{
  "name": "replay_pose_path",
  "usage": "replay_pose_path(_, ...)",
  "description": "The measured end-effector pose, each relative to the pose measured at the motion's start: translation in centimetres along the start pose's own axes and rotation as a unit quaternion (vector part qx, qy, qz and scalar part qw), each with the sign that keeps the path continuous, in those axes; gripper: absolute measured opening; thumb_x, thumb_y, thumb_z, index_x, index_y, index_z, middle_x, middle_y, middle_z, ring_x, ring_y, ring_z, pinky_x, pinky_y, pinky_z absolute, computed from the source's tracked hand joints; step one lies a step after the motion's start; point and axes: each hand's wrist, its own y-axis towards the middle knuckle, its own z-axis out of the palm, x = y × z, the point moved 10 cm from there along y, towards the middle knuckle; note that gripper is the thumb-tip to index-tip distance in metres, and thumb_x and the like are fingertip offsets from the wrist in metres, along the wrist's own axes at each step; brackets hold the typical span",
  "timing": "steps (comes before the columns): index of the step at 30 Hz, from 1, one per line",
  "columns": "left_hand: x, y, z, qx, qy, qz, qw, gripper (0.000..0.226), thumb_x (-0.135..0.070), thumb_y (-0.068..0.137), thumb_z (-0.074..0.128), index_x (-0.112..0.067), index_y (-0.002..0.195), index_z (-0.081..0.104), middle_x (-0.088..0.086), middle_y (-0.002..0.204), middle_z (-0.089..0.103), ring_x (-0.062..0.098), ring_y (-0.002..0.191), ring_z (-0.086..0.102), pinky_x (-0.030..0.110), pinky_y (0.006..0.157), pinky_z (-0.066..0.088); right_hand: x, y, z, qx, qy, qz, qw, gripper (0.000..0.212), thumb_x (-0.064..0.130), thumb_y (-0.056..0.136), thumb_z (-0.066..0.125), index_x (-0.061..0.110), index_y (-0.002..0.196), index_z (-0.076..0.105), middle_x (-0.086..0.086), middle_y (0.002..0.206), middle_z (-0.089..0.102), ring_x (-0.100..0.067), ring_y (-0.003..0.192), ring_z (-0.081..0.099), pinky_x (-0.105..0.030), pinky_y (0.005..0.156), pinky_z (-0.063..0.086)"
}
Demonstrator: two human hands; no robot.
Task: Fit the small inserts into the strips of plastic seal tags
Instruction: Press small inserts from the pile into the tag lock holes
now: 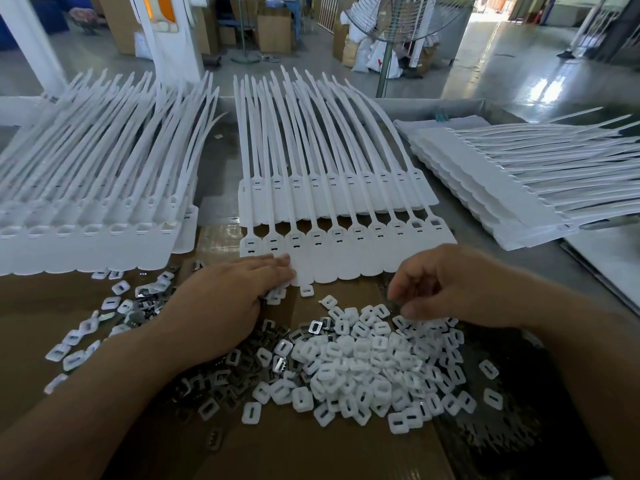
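A strip of white plastic seal tags (349, 251) lies flat in the middle, long tails pointing away. My left hand (225, 299) lies palm down with straight fingers pressing the strip's near left corner. My right hand (450, 285) hovers with curled fingers over a heap of small white inserts (367, 368), its fingertips pinching something small and dark that I cannot make out. Small metal clips (221, 382) lie mixed into the heap beneath my left forearm. One white insert (307, 291) sits alone just below the strip's edge.
More tag strips are stacked at the left (90, 202) and at the right (512, 188). Loose inserts (76, 344) lie scattered on the cardboard sheet (34, 306). The metal table edge (450, 105) runs behind, with a fan stand (382, 71) beyond.
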Motion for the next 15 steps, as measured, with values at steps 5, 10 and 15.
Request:
replay_pose_path(5, 0.2, -0.1, 0.0, 0.001, 0.001, -0.002, 1.0, 0.058, -0.007, 0.087, 0.038, -0.04, 0.135, 0.035, -0.035, 0.128, 0.013, -0.018, 0.117, 0.011, 0.009, 0.099, 0.007, 1.2, 0.7, 0.5, -0.021, -0.011, -0.008, 1.0, 0.023, 0.021, 0.077, 0.073, 0.04, 0.077, 0.061, 0.018, 0.074, 0.063, 0.012, 0.071, 0.055, -0.002, 0.061, 0.041)
replay_pose_path(10, 0.2, -0.1, -0.2, -0.002, 0.002, -0.002, 1.0, 0.059, -0.006, 0.086, 0.038, -0.04, 0.135, 0.035, -0.034, 0.128, 0.013, -0.018, 0.117, 0.012, 0.01, 0.1, 0.007, 1.2, 0.9, 1.2, -0.006, -0.035, 0.008, 0.999, 0.017, 0.024, 0.08, 0.07, 0.037, 0.074, 0.059, 0.015, 0.078, 0.061, 0.005, 0.071, 0.056, -0.01, 0.061, 0.047)
replay_pose_path(15, 0.3, -0.3, -0.1, -0.003, 0.003, -0.002, 1.0, 0.06, -0.006, 0.086, 0.039, -0.041, 0.135, 0.034, -0.034, 0.129, 0.013, -0.018, 0.116, 0.011, 0.008, 0.099, 0.005, 1.4, 0.9, 0.7, -0.035, -0.029, -0.005, 0.999, 0.019, 0.025, 0.083, 0.065, 0.036, 0.068, 0.06, 0.021, 0.065, 0.061, 0.011, 0.065, 0.055, -0.005, 0.057, 0.041)
